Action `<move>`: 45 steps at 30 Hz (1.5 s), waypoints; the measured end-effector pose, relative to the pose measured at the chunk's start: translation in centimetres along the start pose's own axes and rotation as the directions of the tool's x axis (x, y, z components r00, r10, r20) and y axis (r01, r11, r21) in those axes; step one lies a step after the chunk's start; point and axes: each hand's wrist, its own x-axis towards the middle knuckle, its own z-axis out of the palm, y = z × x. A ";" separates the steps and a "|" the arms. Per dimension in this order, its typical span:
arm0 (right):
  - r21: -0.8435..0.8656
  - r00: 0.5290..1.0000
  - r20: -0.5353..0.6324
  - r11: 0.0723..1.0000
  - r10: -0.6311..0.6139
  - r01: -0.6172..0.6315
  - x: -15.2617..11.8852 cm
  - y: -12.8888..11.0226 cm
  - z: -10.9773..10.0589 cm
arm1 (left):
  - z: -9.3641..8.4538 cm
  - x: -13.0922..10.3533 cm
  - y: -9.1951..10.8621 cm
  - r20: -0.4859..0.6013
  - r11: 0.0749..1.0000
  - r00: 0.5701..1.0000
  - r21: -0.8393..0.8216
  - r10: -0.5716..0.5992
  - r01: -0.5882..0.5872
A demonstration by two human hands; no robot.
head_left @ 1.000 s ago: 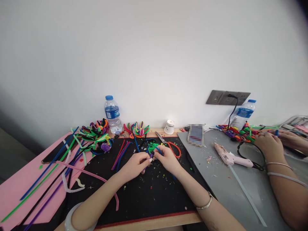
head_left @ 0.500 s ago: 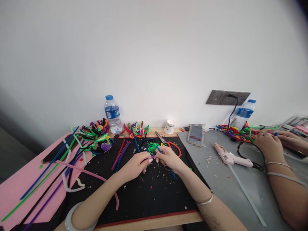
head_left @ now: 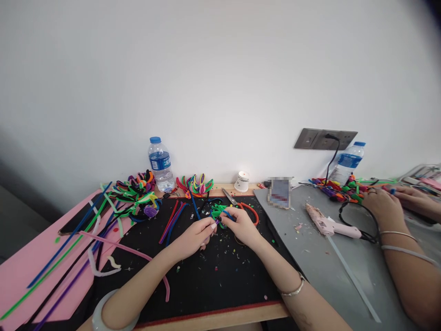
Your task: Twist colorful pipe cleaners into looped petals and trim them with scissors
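Over the black mat (head_left: 220, 280), my left hand (head_left: 196, 236) is closed in a pinch on a short purple pipe cleaner (head_left: 217, 221). Close beside it, my right hand (head_left: 243, 226) is closed around a blue pipe cleaner (head_left: 228, 214), most of which its fingers hide. A bunch of looped green pipe cleaners (head_left: 216, 210) shows just past my fingertips; whether it is joined to the held pieces I cannot tell. Orange-handled scissors (head_left: 250, 207) lie behind my right hand. Several red, purple and blue pipe cleaners (head_left: 174, 221) rest left of my hands.
Long pipe cleaners (head_left: 65, 253) spread over pink sheets (head_left: 20, 271) at left. Along the wall stand a water bottle (head_left: 160, 165), a colourful bundle (head_left: 195, 185) and a paper cup (head_left: 241, 182). A pink glue gun (head_left: 332, 226) lies right, near another person's hands (head_left: 386, 207).
My right hand has turned and risen slightly. The blue pipe cleaner's end that stuck out below my right wrist no longer shows. My left hand stays almost in place.
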 end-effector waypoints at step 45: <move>0.125 0.989 0.142 0.992 -0.033 0.015 -0.2 -0.3 0.2 | -0.6 0.0 0.9 -0.104 0.935 0.970 0.307 0.221 -0.180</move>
